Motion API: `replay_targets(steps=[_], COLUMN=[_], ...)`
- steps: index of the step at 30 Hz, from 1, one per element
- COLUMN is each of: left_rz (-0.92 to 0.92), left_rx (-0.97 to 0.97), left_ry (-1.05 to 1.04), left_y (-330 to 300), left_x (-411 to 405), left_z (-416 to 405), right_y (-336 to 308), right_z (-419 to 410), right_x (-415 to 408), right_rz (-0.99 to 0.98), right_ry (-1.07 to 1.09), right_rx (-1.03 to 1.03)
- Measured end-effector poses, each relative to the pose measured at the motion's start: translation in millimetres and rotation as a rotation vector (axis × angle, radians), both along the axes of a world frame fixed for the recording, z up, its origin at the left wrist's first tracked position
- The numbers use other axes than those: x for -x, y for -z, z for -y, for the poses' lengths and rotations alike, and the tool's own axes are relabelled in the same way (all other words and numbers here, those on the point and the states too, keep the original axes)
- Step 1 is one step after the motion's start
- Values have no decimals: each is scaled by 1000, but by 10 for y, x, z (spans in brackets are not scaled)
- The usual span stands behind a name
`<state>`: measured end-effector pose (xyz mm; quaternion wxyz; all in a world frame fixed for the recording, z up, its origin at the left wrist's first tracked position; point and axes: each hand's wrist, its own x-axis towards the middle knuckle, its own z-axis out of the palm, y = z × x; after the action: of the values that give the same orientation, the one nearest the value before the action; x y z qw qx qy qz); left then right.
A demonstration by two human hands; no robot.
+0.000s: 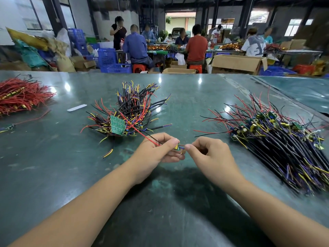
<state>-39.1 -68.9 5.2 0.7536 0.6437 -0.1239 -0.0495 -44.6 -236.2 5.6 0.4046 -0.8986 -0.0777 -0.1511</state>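
Small circuit board (176, 146) is pinched between the thumb and forefinger of the left hand (156, 152), held just above the green worktop (71, 175), dead centre and close to the front edge. Its red wire (147, 138) and black wire (155, 139) trail off up-left past the knuckles. Meanwhile the right hand (213, 157) has its fingers curled in, thumb and forefinger nipping a short blue wire (182, 148) that sticks out of the board's right side. Behind the hands sits a messy wire pile (135, 104) with a green panel (117, 124) leaning on it. There's a bigger heap of wired boards (284, 145) off to the right, and a red wire bundle (21, 97) far left.
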Motion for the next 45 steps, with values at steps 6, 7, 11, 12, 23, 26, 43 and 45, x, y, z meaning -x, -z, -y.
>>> replay_targets(steps=[6, 7, 11, 12, 23, 26, 43, 45], left_rz=[-3, 1, 1, -14, -199, -203, -31, -33], left_rx=[-31, -30, -59, -39, 191, 213, -77, -87], left_ry=[-12, -20, -60, -65, 14, 23, -50, -70], left_y=[18, 16, -5, -14, -60, -65, 23, 21], left_x=[8, 10, 0, -5, -37, -35, -47, -44], left_z=[15, 11, -14, -20, -118, -107, -84, -71], right_y=[-2, 5, 22, 17, 88, 79, 32, 24], right_z=[-69, -69, -47, -29, 89, 94, 93, 98], right_x=[8, 0, -34, -43, -60, -58, -79, -112], right_rz=[-4, -3, 0, -1, 136, 165, 75, -14], right_ry=[97, 79, -59, -124, -346, -330, -230, -185], right_rx=[-21, -35, -110, -124, -102, -87, 26, 86])
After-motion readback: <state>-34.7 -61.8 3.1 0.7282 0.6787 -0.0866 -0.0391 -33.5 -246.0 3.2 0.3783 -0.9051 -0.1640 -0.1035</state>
